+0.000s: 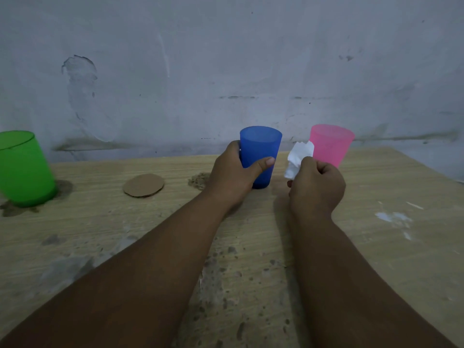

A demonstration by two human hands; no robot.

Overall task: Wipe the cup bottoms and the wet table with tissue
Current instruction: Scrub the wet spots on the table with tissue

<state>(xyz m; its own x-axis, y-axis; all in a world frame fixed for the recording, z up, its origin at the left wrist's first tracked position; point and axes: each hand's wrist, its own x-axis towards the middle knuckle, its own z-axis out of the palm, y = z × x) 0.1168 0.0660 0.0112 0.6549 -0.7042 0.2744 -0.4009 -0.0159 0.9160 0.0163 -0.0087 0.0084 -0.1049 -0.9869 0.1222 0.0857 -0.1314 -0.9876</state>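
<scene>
Left grip: the left grip (pixel 233 177) is closed round the blue cup (pixel 261 146) at mid-height, thumb across the front and fingers behind.
Right grip: the right grip (pixel 317 187) pinches a crumpled white tissue (pixel 298 156), held just right of the blue cup and not touching it.
Blue cup: upright near the middle of the desk (pixel 389 187); whether its base rests on the wood or is just off it cannot be told.
Step in hand: likely wiping this cup's bottom. This would go best with the cup tipped so the base faces the tissue, then a flat wad pressed across the whole base (a loose corner would only smear).
Wet spots: a dark patch (pixel 198 180) lies just left of the left grip, and more dark marks ring the green cup (pixel 22 169) at far left.
Room: the pink cup (pixel 334 146) stands just behind the tissue and the wall (pixel 226 59) is close behind both cups, so tipping toward the person looks safer. The cardboard disc (pixel 143 185) lies well apart on the left, and the near desk is open for elbows.
</scene>
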